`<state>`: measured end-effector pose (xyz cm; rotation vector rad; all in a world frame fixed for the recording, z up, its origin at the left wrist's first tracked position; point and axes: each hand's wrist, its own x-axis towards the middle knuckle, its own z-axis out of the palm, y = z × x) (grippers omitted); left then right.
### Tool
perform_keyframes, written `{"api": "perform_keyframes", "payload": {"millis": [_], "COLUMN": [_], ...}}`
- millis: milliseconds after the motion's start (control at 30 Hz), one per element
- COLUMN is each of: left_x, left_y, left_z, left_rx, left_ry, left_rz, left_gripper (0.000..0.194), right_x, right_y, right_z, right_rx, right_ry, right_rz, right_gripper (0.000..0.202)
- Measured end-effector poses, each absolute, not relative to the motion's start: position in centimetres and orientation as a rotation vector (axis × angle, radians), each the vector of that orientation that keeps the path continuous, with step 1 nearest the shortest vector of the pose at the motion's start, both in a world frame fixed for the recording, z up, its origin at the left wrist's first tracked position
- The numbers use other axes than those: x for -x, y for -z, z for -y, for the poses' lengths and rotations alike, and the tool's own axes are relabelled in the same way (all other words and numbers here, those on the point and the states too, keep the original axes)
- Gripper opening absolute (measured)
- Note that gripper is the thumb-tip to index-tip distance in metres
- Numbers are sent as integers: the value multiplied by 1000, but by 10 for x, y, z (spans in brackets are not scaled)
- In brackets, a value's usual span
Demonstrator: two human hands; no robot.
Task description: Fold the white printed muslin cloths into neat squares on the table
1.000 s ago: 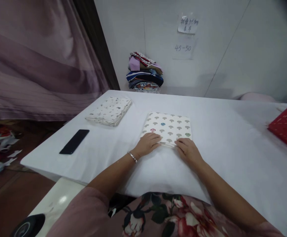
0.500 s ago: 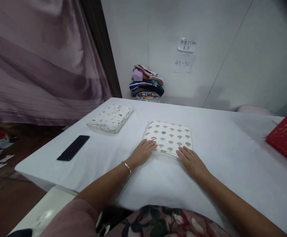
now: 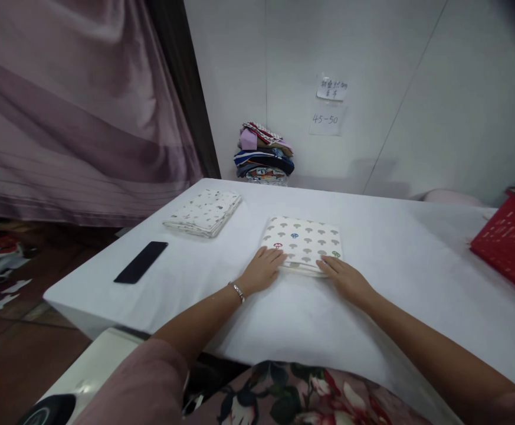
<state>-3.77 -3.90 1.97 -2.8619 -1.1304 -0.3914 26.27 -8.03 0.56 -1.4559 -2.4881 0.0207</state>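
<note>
A folded white cloth [image 3: 304,242] printed with grey mushrooms lies in front of me, a few of its mushrooms outlined in red, blue and green. At its near left corner, my left hand [image 3: 263,270] is closed on the edge, fingers on top. My right hand [image 3: 345,280] grips the near right corner the same way, its thumb hidden. Loose layers show along the near edge between the two hands. Farther left rests a second folded cloth [image 3: 204,212], white with small scattered prints, apart from both hands.
A dark phone [image 3: 141,262] lies on the white-covered table [image 3: 399,254], left of my arm. Behind the table's far edge is a stack of folded fabrics [image 3: 263,153]. At the right stands a red basket [image 3: 511,239]. A pale stool [image 3: 102,360] is below the near left edge.
My fingers have drawn in a little at the near corners, and the near edge's layers show more. The view has shifted slightly; the cloths stay in place.
</note>
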Motion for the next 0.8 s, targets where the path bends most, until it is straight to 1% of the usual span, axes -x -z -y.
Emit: {"api": "perform_keyframes", "payload": {"millis": [133,200,367,500,633,700,800], "left_x": [21,11,-2,4,14,16,15], "left_y": [-17,-15,-15,-25,-57,-84,-134], "left_z": [47,49,50,48,52,61,79], "left_rx": [2823,2771,2627,2572,2619,2672,2798], "left_ry": [470,510,586,682,801,816,832], "left_rz": [1225,1298,1435,1445,1365,1379,1471], "left_gripper": [66,70,70,70,64,62,65], "right_x": [-263,-262,-261,-263,-273,-279,-287], "right_y": [-32,-48,-84,-104,-129,-147,-179], "right_z": [72,67,60,62,70,74,80], "right_rx": [1447,1388,1198,1066,990,977,980], "right_ry": [-68,-22,250,339,306,257,190], "right_rz": [2475,2493,2568,2527,2400,2307,2117], "right_gripper": [67,67,65,62,62,61,57]}}
